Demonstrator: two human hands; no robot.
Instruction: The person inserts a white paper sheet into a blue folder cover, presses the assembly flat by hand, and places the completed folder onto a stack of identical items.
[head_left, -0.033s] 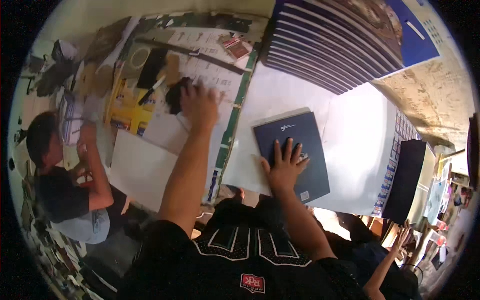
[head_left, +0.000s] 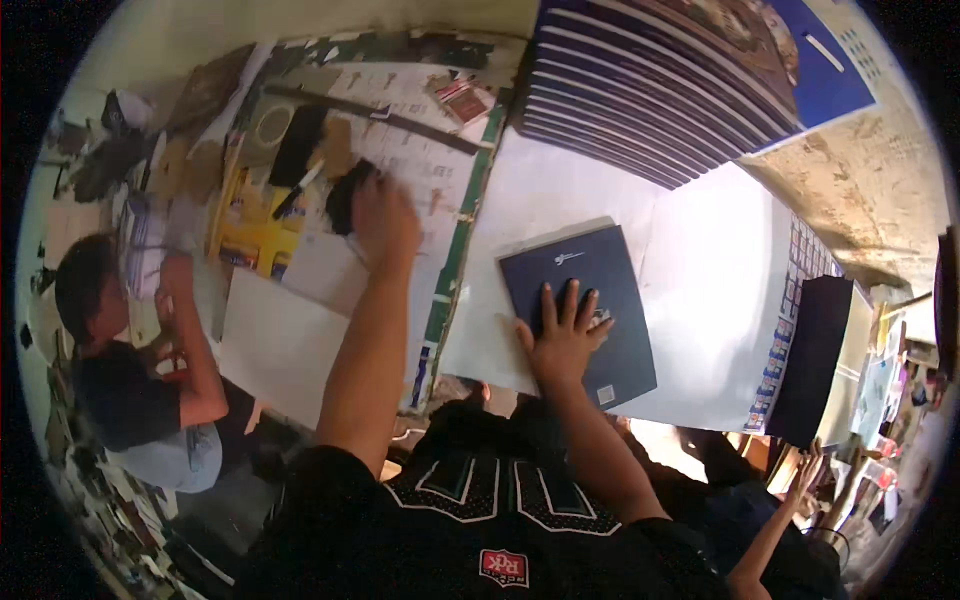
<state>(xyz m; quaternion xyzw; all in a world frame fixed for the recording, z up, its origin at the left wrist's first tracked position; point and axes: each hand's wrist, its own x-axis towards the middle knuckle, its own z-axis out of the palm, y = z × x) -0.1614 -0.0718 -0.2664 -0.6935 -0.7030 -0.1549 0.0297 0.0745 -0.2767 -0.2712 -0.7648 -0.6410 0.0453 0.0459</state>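
Of two hands, the right hand (head_left: 567,340) lies spread flat on one navy booklet (head_left: 625,345), rectangular, pale marks at its top, a small pale square low down, near the tabletop's (head_left: 705,330) near edge. The blurred left hand (head_left: 387,215) meets one black bundle (head_left: 346,200); its grip I cannot tell.

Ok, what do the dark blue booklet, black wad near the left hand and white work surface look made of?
Dark blue booklet: likely satin coated card cover; crisp edges, printed face.
Black wad: possibly matte cloth or sponge; dull, too blurred to settle.
White work surface: semi-gloss, perhaps laminate; broad glare.
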